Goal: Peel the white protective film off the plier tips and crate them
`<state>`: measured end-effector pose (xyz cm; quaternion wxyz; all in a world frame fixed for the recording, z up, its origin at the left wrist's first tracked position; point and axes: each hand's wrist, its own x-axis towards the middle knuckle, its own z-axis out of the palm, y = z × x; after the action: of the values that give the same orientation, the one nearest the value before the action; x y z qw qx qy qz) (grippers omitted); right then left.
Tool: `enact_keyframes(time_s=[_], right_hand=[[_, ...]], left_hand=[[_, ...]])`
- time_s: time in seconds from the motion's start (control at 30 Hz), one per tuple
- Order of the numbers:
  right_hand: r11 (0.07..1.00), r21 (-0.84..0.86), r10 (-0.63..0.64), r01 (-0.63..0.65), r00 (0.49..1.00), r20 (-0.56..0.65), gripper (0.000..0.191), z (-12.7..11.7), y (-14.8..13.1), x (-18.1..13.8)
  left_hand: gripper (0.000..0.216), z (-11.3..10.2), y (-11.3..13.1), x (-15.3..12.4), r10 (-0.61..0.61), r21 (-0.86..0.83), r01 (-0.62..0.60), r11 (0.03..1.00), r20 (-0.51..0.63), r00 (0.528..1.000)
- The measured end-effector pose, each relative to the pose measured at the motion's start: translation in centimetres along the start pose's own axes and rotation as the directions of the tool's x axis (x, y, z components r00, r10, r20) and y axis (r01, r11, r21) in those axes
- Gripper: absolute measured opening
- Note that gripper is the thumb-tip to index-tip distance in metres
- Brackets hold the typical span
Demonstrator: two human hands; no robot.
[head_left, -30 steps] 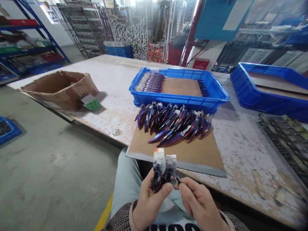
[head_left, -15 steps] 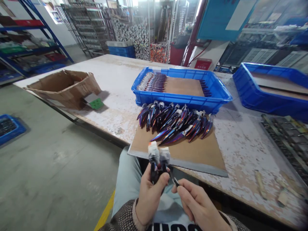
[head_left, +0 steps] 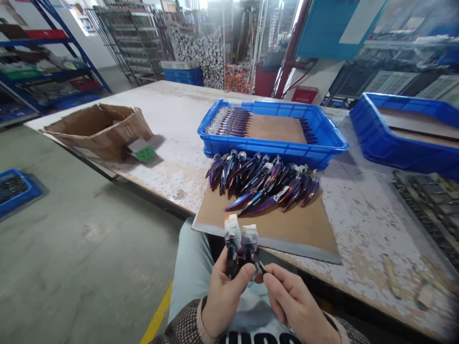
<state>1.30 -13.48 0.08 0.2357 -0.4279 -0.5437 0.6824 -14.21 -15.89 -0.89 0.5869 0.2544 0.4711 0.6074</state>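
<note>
My left hand is closed round two dark shiny blades held upright, their upper ends wrapped in white tape. My right hand pinches a small dark pointed tool whose tip touches the right blade just below the tape. Both hands are over my lap, in front of the table edge. Beyond them a brown board carries a row of several purple-blue iridescent blades.
A blue tray behind the board holds more blades in rows on a brown sheet. A second blue tray stands at the right. A torn cardboard box sits at the table's left. Metal parts lie at the right edge.
The hands and the two blades shifted slightly down and up in the view; the grip stays the same. The camera view drifted a little to the left.
</note>
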Motion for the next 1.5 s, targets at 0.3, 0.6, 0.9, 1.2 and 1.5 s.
enact_keyframes(time_s=[0.3, 0.6, 0.9, 1.2, 1.5], right_hand=[[0.998, -0.013, -0.064, 0.063, 0.986, -0.153, 0.05, 0.5, 1.3, -0.5], [0.985, -0.101, -0.152, 0.137, 0.976, -0.159, 0.049, -1.0, -1.1, 0.2], [0.811, -0.526, -0.163, 0.256, 0.962, 0.218, 0.034, -7.5, -5.8, 0.5], [0.959, -0.212, -0.237, 0.19, 0.945, -0.224, 0.035, -11.0, -1.5, -0.8], [0.931, -0.178, -0.365, 0.319, 0.802, -0.473, 0.043, -4.5, 2.4, 4.3]], left_hand=[[0.029, 0.1, -0.5, -0.4, 0.026, 0.009, -0.027, 1.0, 0.061, 0.998], [0.036, -0.6, -0.8, -1.1, 0.069, 0.113, -0.087, 0.99, 0.151, 0.986], [0.035, -4.0, 0.5, -0.7, -0.013, 0.386, -0.098, 0.917, 0.275, 0.961], [0.036, -3.3, 2.0, 1.7, -0.074, 0.293, 0.034, 0.955, 0.125, 0.989], [0.045, 7.2, -1.9, 7.3, -0.049, -0.042, 0.053, 0.998, 0.089, 0.995]])
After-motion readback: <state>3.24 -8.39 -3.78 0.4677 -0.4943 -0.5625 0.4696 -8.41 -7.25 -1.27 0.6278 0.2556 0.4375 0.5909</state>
